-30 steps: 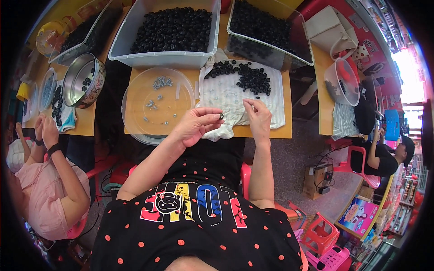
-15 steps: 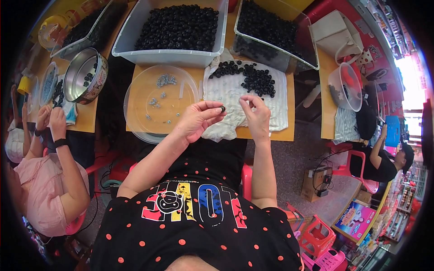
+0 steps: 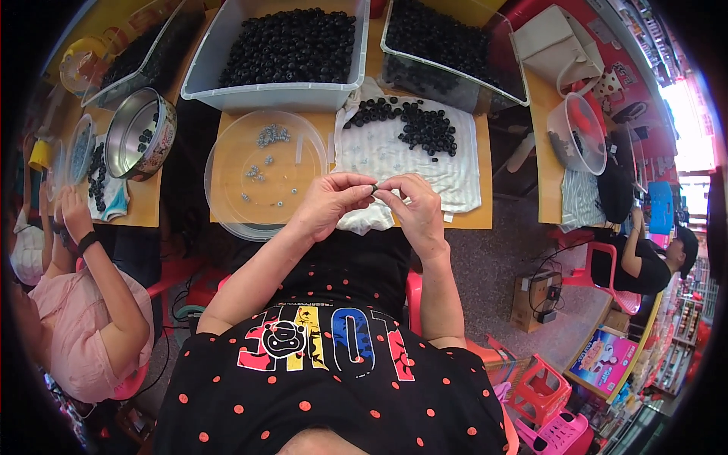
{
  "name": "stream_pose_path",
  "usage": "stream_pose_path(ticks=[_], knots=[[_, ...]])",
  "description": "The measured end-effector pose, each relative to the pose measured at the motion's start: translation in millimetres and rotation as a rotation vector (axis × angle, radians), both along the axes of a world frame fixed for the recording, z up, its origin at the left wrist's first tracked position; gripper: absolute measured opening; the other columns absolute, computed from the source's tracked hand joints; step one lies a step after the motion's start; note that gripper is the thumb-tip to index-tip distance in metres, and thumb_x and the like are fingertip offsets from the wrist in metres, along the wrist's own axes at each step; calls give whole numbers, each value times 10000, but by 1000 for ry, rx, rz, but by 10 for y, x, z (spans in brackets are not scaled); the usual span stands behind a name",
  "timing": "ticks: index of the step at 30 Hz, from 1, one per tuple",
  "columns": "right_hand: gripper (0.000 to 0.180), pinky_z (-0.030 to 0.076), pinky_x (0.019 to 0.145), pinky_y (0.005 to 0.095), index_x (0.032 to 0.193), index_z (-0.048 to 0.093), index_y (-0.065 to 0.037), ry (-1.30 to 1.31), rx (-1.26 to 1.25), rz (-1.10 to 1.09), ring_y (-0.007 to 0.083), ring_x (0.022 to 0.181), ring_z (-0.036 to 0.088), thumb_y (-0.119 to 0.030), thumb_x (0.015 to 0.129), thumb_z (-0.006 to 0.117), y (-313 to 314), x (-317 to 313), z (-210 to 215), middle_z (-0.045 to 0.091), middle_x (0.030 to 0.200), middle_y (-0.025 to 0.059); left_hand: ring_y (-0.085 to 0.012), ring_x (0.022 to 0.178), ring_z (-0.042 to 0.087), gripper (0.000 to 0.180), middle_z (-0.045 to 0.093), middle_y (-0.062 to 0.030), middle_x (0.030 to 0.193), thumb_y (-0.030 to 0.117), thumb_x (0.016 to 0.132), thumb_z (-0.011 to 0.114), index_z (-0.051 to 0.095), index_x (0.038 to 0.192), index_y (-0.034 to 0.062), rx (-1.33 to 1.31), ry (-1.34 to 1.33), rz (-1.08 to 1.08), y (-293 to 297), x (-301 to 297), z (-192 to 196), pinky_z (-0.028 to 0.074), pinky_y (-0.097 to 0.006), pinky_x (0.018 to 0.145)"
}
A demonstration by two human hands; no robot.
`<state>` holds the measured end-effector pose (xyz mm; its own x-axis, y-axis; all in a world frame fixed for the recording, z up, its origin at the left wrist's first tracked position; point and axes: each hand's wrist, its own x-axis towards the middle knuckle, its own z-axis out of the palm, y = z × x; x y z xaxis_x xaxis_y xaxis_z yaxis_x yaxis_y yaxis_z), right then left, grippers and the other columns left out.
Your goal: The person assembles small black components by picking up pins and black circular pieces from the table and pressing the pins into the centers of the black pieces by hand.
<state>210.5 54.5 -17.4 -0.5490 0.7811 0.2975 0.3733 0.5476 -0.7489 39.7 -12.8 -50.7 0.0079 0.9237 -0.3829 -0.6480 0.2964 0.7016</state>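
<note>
Centre stage belonged to one small black piece (image 3: 374, 188)!

And there it was, up between the two hands, over the near left part of the white cloth (image 3: 455, 176)! The left hand (image 3: 334, 202) had it pinched, thumb and fingers clamped on it. In from the right came the answer: the right hand (image 3: 413, 208) had its thumb and fingertips right at the piece, touching or all but touching the left ones; whether they gripped it too, I could not tell, so much did the fingers hide.

Just beyond, on the far part of the cloth, lay a crowd of loose black pieces (image 3: 428, 133), thickest toward the right. To the left, what a spread: a clear round tray (image 3: 218, 189) on the wooden table (image 3: 476, 218), with small grey-blue bits (image 3: 273, 135) clustered at its far side and a few strays nearer!

Farther back stood the heavyweights, a big clear tub (image 3: 273, 100) heaped with black pieces and, to its right, a second clear tub (image 3: 455, 80) stocked the same way. Out on the left, a round metal tin (image 3: 163, 155) sat near a co-worker in pink (image 3: 110, 334); on the far right, a clear bucket (image 3: 561, 140) held its corner.
</note>
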Motion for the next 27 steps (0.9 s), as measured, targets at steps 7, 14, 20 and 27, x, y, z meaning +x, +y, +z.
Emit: stream_pose_path(ticks=[7, 14, 20, 27], knots=[[98, 437, 662, 230, 867, 679, -31, 244, -698, 37, 91, 740, 545, -68, 786, 720, 100, 93, -286, 623, 772, 17, -133, 840, 659, 188, 679, -69, 970, 77, 908, 636, 661, 1079, 4, -53, -271, -130, -30, -16, -64, 565, -254, 767], [157, 489, 707, 303, 981, 681, -19, -95, 249, -366, 235, 814, 638, -59, 829, 677, 685, 429, -671, 643, 861, 98, -130, 839, 660, 211, 681, -71, 966, 66, 905, 636, 648, 1106, 2, -115, -339, -69, 4, 47, 15, 567, -248, 766], [149, 507, 738, 356, 940, 679, -8, -166, 268, -367, 305, 796, 623, -48, 796, 683, 729, 452, -662, 635, 877, 143, -130, 843, 663, 227, 683, -73, 972, 59, 900, 641, 643, 1121, 5, -136, -338, -63, -17, 39, -20, 567, -247, 766], [103, 483, 724, 215, 954, 666, 13, 508, -583, -249, 84, 783, 617, -2, 853, 672, 269, 213, -276, 670, 903, 38, -143, 860, 668, 189, 685, -73, 974, 63, 894, 651, 653, 1078, 20, -99, -300, -18, 63, 22, -5, 563, -257, 778]])
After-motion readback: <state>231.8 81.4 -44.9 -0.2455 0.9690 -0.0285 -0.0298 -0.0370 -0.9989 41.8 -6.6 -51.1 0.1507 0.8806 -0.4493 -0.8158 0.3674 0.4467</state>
